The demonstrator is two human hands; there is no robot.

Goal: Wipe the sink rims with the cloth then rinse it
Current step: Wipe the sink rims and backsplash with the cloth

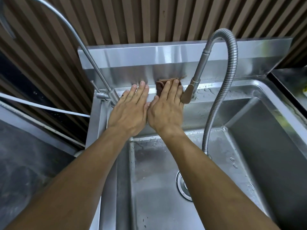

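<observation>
Flat, right hand (166, 110) presses cloth (162, 87), lengthwise along back rim (216, 86).

right hand (166, 110) pressing cloth (160, 86), sink (216, 87) rim

support: steel sink (259, 117) | on back rim: brown cloth (160, 87), both hands flat | droplets on rim

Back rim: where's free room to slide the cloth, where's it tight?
Free: the wet back rim right of the sprayer head, toward the right corner. Crowded: left end, where the left hand, right hand on the cloth and thin faucet bunch together.
</observation>
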